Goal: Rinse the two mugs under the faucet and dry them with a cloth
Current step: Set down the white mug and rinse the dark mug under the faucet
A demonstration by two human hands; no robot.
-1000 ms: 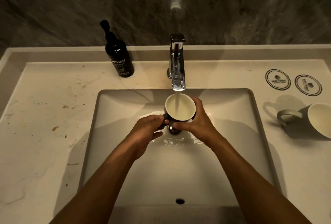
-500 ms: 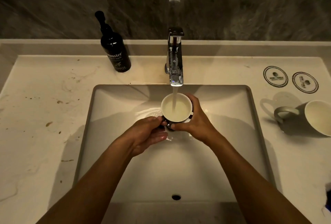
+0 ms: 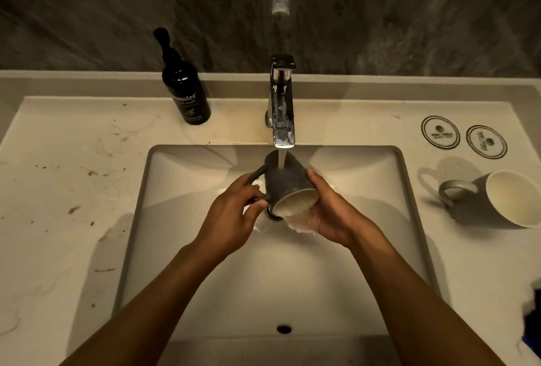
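Note:
A grey mug (image 3: 285, 184) with a cream inside is tipped toward me over the sink (image 3: 407, 190), its mouth facing down and forward. Water from the chrome faucet (image 3: 281, 107) runs onto the mug's outer wall, and water spills from its rim. My left hand (image 3: 231, 219) grips the handle side. My right hand (image 3: 328, 213) cups the mug's right side and rim. A second grey mug (image 3: 497, 198) lies tilted on the counter at the right, handle to the left. A dark blue thing (image 3: 534, 321), perhaps the cloth, shows at the right edge.
A black hand wash pump bottle (image 3: 186, 96) stands on the counter left of the faucet. Two round printed coasters (image 3: 440, 136) lie at the back right. The left counter (image 3: 58, 190) carries brown specks and stains. Behind rises a dark stone wall.
The mug stood upright under the stream and filled with water; now both hands have tipped it toward me and the water pours out. The stream now hits the mug's outside.

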